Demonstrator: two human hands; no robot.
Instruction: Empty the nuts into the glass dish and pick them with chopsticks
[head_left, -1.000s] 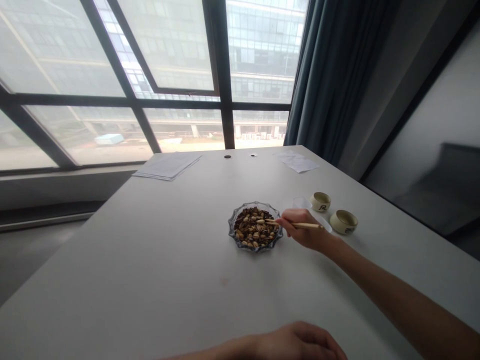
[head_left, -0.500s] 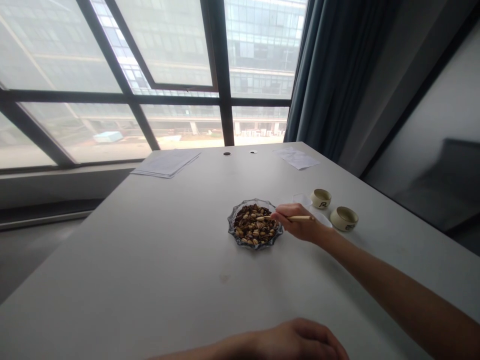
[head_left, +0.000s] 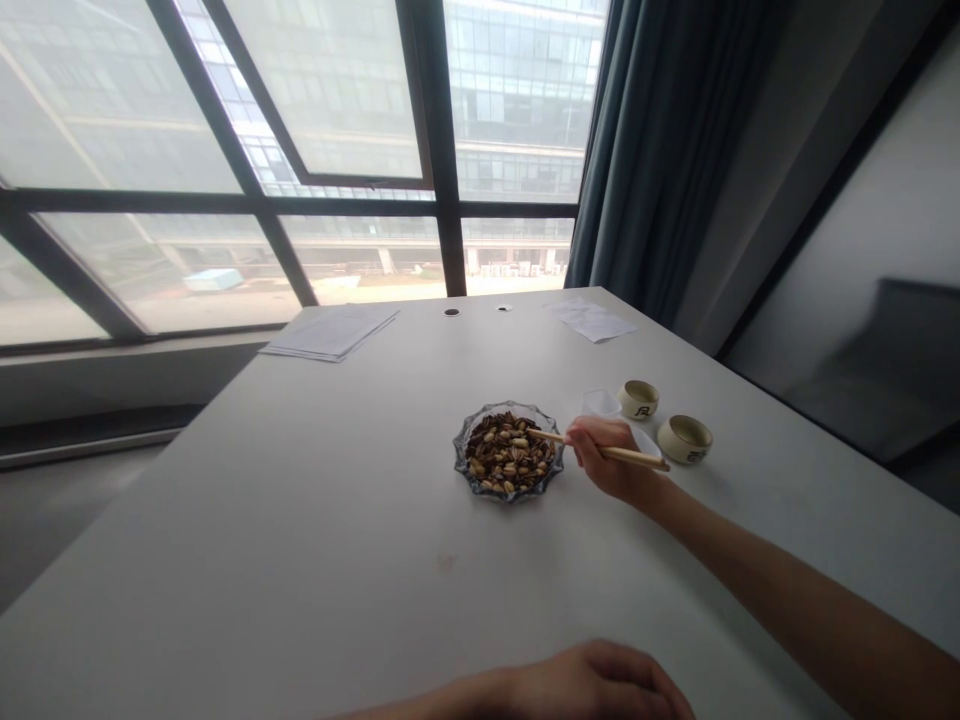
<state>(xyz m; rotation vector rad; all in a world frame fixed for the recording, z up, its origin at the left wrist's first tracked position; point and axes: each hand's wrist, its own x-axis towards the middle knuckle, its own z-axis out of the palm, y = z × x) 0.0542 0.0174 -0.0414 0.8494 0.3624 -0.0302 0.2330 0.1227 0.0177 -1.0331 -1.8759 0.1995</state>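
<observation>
My right hand (head_left: 604, 455) is closed around a pair of wooden chopsticks (head_left: 631, 456). Their tips reach over the right side of a scalloped glass bowl (head_left: 463, 478). Inside the bowl is a mix of pale pistachio-like nuts (head_left: 510, 468) and dark, striped seeds. Whether the tips pinch a nut is too small to tell. At the bottom edge my left hand (head_left: 600, 685) lies on the table, loosely bent and holding nothing visible; its fingertips are cut off by the frame.
Beyond my right hand are a clear dish (head_left: 600, 403) and a white dish (head_left: 646, 443), partly hidden. Two cream cups (head_left: 638, 400) with dark markings stand beside them, the nearer one (head_left: 685, 440) further right. Papers (head_left: 330, 332) lie at the white table's (head_left: 300, 520) far left, more sheets (head_left: 596, 320) far right.
My right hand has moved right, away from the bowl, and the chopsticks now slant more, with their rear ends lower and further right. My left hand has hardly moved.
</observation>
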